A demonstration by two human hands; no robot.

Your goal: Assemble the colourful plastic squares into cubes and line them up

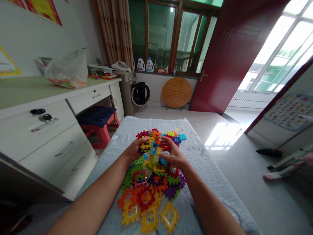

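Note:
My left hand is curled round the left side of a small structure of interlocking plastic building tiles. A yellow tile of it shows beside my fingers, with orange and blue tiles to its right. My right hand grips the same structure from the right, thumb and fingers bent towards it. Where exactly the fingertips touch is partly hidden. Below and around both hands spreads a heap of loose tiles, with green, purple and red ones and several yellow window-shaped tiles nearest me.
The tiles lie on a table with a light blue cloth. To the left stand a white desk with a plastic bag on it and a red stool. A washing machine and round wooden board are at the back.

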